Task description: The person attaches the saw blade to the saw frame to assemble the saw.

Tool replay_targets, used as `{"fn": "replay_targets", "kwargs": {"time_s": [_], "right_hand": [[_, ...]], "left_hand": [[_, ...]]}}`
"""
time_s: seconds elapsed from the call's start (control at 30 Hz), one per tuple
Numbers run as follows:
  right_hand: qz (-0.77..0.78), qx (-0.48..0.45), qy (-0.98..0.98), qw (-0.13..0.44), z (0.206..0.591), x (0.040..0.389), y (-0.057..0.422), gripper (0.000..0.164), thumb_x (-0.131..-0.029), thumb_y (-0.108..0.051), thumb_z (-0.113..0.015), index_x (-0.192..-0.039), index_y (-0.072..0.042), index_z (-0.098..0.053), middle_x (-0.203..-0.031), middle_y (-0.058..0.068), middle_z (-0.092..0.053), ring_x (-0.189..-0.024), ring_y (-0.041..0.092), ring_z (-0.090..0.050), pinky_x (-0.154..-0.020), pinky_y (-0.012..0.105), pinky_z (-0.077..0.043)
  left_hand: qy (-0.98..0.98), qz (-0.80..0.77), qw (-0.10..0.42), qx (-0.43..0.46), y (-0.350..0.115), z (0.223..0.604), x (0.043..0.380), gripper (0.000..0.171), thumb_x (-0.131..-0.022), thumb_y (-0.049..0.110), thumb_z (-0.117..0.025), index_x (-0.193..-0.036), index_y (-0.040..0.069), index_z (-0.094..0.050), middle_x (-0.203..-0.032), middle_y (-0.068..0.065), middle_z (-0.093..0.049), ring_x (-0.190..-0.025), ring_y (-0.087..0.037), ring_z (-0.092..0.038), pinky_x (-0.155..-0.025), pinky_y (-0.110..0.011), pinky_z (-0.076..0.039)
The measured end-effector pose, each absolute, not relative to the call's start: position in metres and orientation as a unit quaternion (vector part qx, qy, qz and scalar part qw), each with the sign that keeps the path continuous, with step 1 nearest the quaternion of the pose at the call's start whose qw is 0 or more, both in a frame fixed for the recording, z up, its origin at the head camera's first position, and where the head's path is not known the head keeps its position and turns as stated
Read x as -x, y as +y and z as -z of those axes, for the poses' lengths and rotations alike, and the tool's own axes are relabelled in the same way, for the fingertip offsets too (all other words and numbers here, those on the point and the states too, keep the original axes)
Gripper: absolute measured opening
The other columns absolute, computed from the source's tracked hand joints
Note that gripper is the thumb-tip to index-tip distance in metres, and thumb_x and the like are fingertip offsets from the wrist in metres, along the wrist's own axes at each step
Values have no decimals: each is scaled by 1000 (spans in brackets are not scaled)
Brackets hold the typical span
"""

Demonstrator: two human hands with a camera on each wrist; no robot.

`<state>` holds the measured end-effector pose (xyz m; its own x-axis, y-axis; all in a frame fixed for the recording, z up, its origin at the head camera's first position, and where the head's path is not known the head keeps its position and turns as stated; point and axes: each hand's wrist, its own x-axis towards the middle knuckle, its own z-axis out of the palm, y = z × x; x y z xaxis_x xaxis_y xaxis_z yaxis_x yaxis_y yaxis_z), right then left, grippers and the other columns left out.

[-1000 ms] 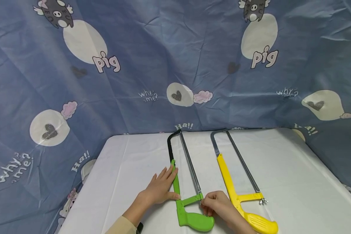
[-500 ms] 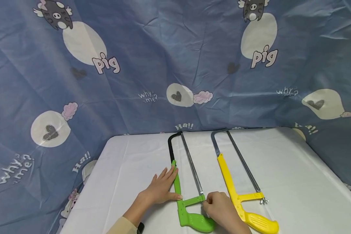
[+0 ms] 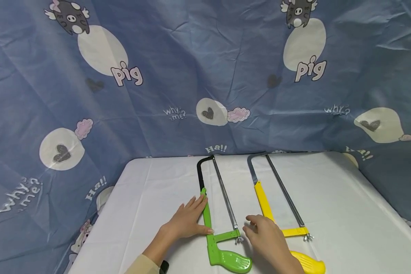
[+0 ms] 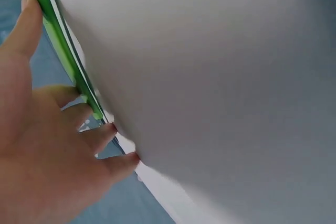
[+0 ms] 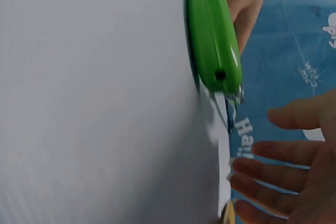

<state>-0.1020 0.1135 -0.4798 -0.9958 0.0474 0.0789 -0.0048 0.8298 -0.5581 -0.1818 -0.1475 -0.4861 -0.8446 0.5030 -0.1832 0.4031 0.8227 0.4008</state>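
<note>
On the white tabletop lies a green-handled hacksaw (image 3: 232, 261) with a black front frame and a thin grey blade. My left hand (image 3: 185, 224) rests on its green frame, fingers stretched out and thumb by the crosspiece. In the left wrist view those fingertips spread along the green frame (image 4: 60, 45). A silver wing nut (image 3: 239, 240) shows at the blade's near end. Just right of it, my right hand (image 3: 267, 236) holds nothing, its fingers loosely bent and apart from the nut. That hand overlaps the handle side of a yellow hacksaw (image 3: 263, 199), hiding part of its frame.
The yellow saw's wing nut (image 3: 308, 238) sticks out on its right side. Behind the white table (image 3: 356, 205) hangs a blue printed cloth (image 3: 178, 68), which also runs down both sides. A dark band (image 3: 163, 267) shows at my left wrist.
My right hand has let go of the green hacksaw's wing nut and drawn back to the right, uncovering the nut. The left hand has stayed on the frame.
</note>
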Motion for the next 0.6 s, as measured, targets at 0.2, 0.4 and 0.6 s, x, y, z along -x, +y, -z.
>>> {"fn": "replay_targets", "kwargs": {"time_s": [0.2,0.4,0.6], "right_hand": [[-280,-6,-955,100,479,106,128,38,-85,-26,-75,-120,-12,-72,-123,10,-70,-118,32,-62,-100,53,-48],[-265,-24,-955,129,477,112,141,46,-87,-28,-75,-129,-10,-67,-131,14,-66,-125,35,-57,-105,56,-44],[-249,-34,-959,134,477,115,149,52,-90,-30,-72,-135,-8,-62,-142,16,-58,-136,41,-48,-112,59,-37]], "left_hand": [[947,-173,126,-239,-149,486,180,105,-79,70,-68,-158,14,-27,-168,-8,-18,-154,-37,-18,-117,-67,-22],[947,-192,97,-240,-145,481,174,95,-82,65,-67,-156,16,-34,-166,-10,-24,-154,-38,-18,-117,-68,-20],[952,-185,38,-241,-142,476,170,92,-85,62,-66,-157,15,-32,-166,-10,-22,-154,-40,-16,-117,-69,-19]]}}
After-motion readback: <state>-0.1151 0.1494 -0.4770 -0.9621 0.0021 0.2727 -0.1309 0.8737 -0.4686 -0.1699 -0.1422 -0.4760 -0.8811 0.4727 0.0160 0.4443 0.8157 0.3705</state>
